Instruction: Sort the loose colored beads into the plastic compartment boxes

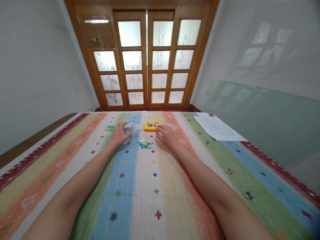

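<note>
My left hand (pixel 118 134) curves round the left end of a clear plastic bag (pixel 130 127) with dark contents, thumb below and fingers above. My right hand (pixel 166 136) has its fingers apart, and the fingertips touch the right end of a flat yellow box (pixel 150 126) with a printed picture on top. Nearer to me, between both hands, lies a small heap of blue, yellow and white pieces (pixel 145 144). Something green (pixel 111 127) lies just left of my left hand. Behind my right hand a pale see-through wrapper (pixel 171 127) is partly hidden.
A striped, patterned cloth (pixel 146 197) covers the long table. Printed paper sheets (pixel 219 129) lie near its far right corner. A greenish glass panel (pixel 271 121) leans against the right wall. Wooden doors with glass panes (pixel 149 59) stand beyond the table's far end.
</note>
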Action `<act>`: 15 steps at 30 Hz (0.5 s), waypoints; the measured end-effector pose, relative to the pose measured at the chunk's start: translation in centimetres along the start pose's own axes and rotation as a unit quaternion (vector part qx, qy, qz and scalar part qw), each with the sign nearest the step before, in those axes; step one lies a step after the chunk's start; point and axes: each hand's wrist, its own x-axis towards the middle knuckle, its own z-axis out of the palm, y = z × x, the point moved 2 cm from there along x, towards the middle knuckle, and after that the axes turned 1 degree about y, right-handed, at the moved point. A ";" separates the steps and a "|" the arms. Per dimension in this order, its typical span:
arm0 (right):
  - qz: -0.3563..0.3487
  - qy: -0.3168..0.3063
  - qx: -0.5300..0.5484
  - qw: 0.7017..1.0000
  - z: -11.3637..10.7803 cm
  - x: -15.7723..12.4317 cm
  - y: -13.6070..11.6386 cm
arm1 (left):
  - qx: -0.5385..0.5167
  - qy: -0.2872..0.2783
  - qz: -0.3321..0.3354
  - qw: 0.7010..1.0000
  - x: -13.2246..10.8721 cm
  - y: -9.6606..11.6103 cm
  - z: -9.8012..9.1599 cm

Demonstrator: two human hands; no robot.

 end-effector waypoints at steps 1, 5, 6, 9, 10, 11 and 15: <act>-0.020 -0.001 0.010 1.000 -0.1 0.3 -1.1 | -0.022 -0.008 0.005 1.000 -0.1 1.2 0.2; -0.075 -0.005 0.033 0.997 -0.2 0.6 -4.6 | -0.075 -0.047 0.009 0.996 -0.7 5.7 1.7; -0.079 -0.009 0.032 0.996 -0.1 0.5 -5.1 | -0.088 -0.066 0.012 0.994 -0.9 6.5 2.2; -0.097 -0.020 0.027 0.995 0.1 0.0 -5.5 | -0.112 -0.086 0.018 0.990 -1.5 7.8 3.1; -0.102 -0.024 0.026 0.994 0.2 -0.1 -5.4 | -0.116 -0.083 0.019 0.990 -1.7 8.0 3.2; -0.106 -0.028 0.026 0.994 0.3 -0.3 -5.3 | -0.118 -0.078 0.020 0.990 -2.0 8.0 3.3; -0.118 -0.038 0.001 0.992 0.5 -0.4 -5.2 | -0.127 -0.057 0.015 0.990 -3.2 8.0 3.4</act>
